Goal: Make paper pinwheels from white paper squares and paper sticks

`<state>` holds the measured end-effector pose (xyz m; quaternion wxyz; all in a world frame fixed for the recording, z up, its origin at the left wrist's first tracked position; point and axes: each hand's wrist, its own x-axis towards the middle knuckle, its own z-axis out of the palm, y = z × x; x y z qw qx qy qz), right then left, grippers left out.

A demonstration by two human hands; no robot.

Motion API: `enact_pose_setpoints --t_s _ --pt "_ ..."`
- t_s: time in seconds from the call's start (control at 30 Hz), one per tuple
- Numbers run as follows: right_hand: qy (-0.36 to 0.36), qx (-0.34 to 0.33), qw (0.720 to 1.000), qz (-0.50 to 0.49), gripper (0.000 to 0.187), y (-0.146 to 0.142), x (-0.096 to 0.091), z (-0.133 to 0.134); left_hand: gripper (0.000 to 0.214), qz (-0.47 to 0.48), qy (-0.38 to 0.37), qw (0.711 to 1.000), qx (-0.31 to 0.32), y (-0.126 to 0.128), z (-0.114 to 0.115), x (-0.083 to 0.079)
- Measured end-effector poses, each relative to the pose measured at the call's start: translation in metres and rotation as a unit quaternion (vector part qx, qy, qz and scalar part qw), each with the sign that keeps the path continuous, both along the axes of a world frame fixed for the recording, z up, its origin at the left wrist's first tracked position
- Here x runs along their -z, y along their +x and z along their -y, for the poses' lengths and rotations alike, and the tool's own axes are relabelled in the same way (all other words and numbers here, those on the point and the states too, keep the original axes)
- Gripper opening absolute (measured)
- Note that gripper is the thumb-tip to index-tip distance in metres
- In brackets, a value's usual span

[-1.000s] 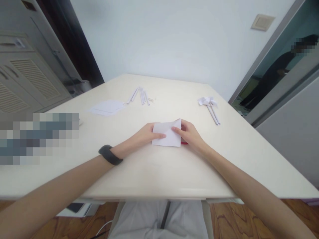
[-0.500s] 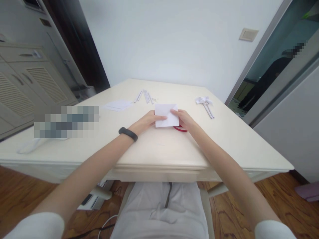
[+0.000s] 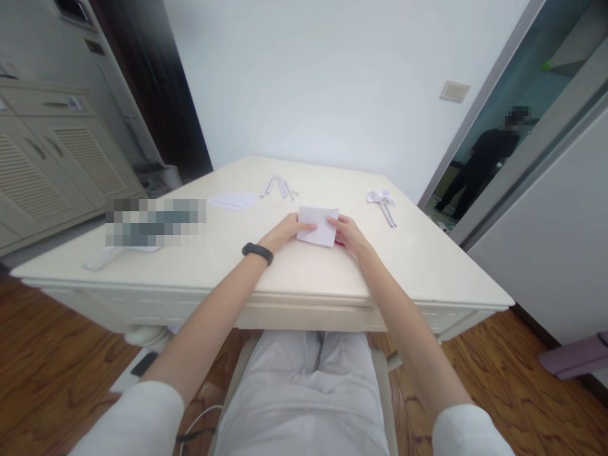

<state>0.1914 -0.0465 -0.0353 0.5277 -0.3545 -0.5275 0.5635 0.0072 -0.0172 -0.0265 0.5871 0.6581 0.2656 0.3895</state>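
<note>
Pinching a small white rectangular sheet of paper [image 3: 320, 237] between both hands, we hold it above or on the near middle part of the pale cream surface [image 3: 313, 278]; whether its lower edge touches, we cannot tell. Our left hand [image 3: 286, 229] is closed on the left edge, its thumb laid flat across the front and its fingers mostly hidden behind. Our right hand [image 3: 350, 232] is closed on the right edge, thumb pressed near the upper corner, fingers curled behind. Just beside and partly behind the sheet, under our right hand, we see a red curved object [image 3: 339, 241], too covered to identify. We wear a black wristband [image 3: 257, 253] on the left wrist. Farther back lie several thin white paper tubes [image 3: 285, 188], with tiny pale scraps [image 3: 296, 193] beside them and flat white paper sheets [image 3: 232, 201] to their left. Off to the right rests a crumpled white paper shape [image 3: 381, 197] with two tube-like stems [image 3: 387, 214] pointing toward us.
</note>
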Motion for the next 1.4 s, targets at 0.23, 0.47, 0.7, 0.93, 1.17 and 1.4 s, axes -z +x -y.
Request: enact_pose_setpoints --t_s 0.23,0.47,0.7,0.93,1.17,1.4 --pt "0.022 0.011 1.000 0.012 0.025 -0.002 -0.003 0.002 0.052 0.012 0.007 1.000 0.000 0.000 0.006 -0.003" --pt "0.019 0.013 1.000 0.017 0.027 0.001 -0.004 0.005 0.049 0.003 -0.002 1.000 0.017 0.002 0.009 -0.007" --pt "0.013 0.014 0.999 0.041 0.027 -0.001 -0.004 0.002 0.052 0.003 0.008 1.000 0.025 0.002 0.015 -0.011" --pt "0.008 0.035 0.998 0.051 0.027 0.000 0.000 -0.001 0.055 0.000 0.006 1.000 0.020 0.003 0.013 -0.011" --pt "0.018 0.046 0.995 0.081 0.026 -0.001 -0.003 0.004 0.053 -0.008 0.000 1.000 0.005 0.003 0.014 -0.013" --pt "0.032 0.051 0.993 0.099 0.025 -0.002 -0.002 0.005 0.052 -0.012 -0.004 1.000 0.010 0.004 0.013 -0.014"
